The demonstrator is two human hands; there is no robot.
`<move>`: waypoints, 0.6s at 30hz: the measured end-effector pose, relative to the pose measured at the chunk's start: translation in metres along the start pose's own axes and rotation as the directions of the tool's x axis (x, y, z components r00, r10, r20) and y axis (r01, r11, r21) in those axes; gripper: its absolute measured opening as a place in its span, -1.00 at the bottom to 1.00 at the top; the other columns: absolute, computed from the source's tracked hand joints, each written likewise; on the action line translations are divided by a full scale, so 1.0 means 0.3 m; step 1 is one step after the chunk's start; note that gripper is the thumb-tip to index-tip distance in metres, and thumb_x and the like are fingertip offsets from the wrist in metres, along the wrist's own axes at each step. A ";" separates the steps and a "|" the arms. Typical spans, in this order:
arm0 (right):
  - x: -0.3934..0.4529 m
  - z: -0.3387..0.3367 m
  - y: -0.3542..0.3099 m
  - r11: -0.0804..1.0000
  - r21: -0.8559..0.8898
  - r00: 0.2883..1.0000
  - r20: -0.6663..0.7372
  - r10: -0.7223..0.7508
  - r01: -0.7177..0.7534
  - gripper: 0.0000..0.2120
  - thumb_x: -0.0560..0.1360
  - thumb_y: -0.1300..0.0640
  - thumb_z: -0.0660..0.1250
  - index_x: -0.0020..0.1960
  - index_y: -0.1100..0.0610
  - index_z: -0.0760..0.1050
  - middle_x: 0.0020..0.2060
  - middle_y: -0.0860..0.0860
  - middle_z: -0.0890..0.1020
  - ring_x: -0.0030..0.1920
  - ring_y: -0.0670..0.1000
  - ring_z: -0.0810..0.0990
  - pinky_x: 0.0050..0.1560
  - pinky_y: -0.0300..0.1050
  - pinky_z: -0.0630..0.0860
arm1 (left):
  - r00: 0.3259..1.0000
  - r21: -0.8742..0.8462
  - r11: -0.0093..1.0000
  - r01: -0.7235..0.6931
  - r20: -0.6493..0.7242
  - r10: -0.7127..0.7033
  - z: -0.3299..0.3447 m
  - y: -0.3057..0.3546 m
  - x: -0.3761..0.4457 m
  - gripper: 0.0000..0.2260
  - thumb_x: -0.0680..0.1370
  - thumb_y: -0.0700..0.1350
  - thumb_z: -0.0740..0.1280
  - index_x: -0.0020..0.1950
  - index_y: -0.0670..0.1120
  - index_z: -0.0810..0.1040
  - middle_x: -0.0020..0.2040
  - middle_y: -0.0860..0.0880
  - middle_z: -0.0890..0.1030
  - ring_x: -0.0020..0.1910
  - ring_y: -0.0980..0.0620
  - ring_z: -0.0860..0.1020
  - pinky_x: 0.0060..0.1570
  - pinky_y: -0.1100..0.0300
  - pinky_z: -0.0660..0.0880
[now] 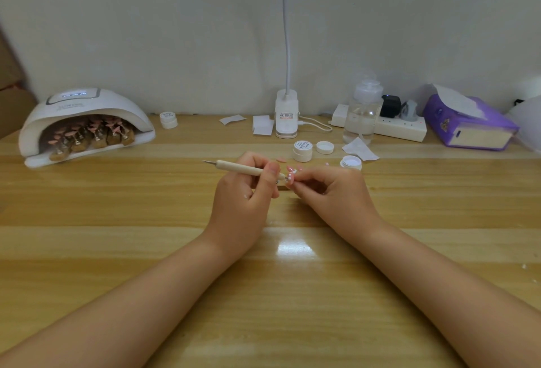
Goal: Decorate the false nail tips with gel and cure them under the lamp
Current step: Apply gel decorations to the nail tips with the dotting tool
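Wooden table [117, 250], pale and glossy, spans the whole view and meets a plain white wall [175, 31] at the back. Curing lamp [85, 124], a white dome with a lit panel on top, stands at the far left; inside its mouth sit rows of pink nail tips on holders [93, 135]. Purple tissue box [468, 124] lies at the far right, beside a white power strip [401, 129] with dark plugs and a clear pump bottle [363, 113] in front of it. Clip-on desk lamp [286, 116] stands at the back centre, its white neck rising out of view, with white paper pieces [262, 124] to its left.

Left hand [246, 189] grips a wooden dotting tool [243, 167] between curled fingers and thumb, the shaft lying nearly level with its far metal point toward the left. Right hand [330, 189] pinches a pink false nail tip [290, 178] marked with white dots; the near end of the tool meets this tip between the two hands, at mid-table.

Closed gel pot [303, 151], a loose lid [325, 147] and an open gel pot [350, 162] stand just beyond the right hand. One loose pink nail tip [281, 159] lies on the table near the closed pot. Another small white pot [168, 120] sits to the right of the curing lamp.
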State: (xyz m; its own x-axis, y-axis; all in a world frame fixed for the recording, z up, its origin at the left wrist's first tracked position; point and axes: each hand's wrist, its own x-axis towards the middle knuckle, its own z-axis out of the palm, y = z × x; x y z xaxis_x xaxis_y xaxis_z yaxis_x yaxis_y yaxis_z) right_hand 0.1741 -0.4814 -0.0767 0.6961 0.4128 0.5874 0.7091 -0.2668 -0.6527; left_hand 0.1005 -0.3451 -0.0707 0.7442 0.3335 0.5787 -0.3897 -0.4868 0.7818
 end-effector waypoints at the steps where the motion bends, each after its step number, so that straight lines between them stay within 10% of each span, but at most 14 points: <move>1: 0.000 -0.001 -0.001 1.000 -0.001 1.000 0.003 0.002 -0.002 -0.91 0.39 0.26 0.47 -0.11 0.13 0.68 -0.26 -0.17 0.64 -0.27 -0.33 0.57 -0.16 -0.45 0.46 | 1.000 0.000 1.000 0.000 0.001 0.000 0.000 0.000 0.000 -0.85 0.55 0.00 0.22 -0.21 0.05 0.46 -0.40 0.10 0.55 -0.40 0.18 0.49 -0.34 0.29 0.41; 18: 0.001 -0.002 0.000 1.000 -0.013 1.000 -0.001 -0.022 0.022 -0.91 0.39 0.25 0.47 -0.11 0.14 0.68 -0.28 -0.13 0.65 -0.30 -0.33 0.56 -0.18 -0.44 0.47 | 1.000 0.004 1.000 0.002 0.005 -0.002 0.001 0.000 0.000 -0.84 0.56 0.00 0.22 -0.20 0.02 0.47 -0.39 0.06 0.57 -0.39 0.14 0.50 -0.32 0.21 0.44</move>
State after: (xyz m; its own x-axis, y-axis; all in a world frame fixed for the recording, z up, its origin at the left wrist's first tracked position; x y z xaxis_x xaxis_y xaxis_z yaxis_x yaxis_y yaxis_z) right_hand 0.1743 -0.4817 -0.0763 0.6806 0.4176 0.6020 0.7254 -0.2687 -0.6337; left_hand 0.1007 -0.3452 -0.0707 0.7480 0.3305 0.5755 -0.3858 -0.4891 0.7823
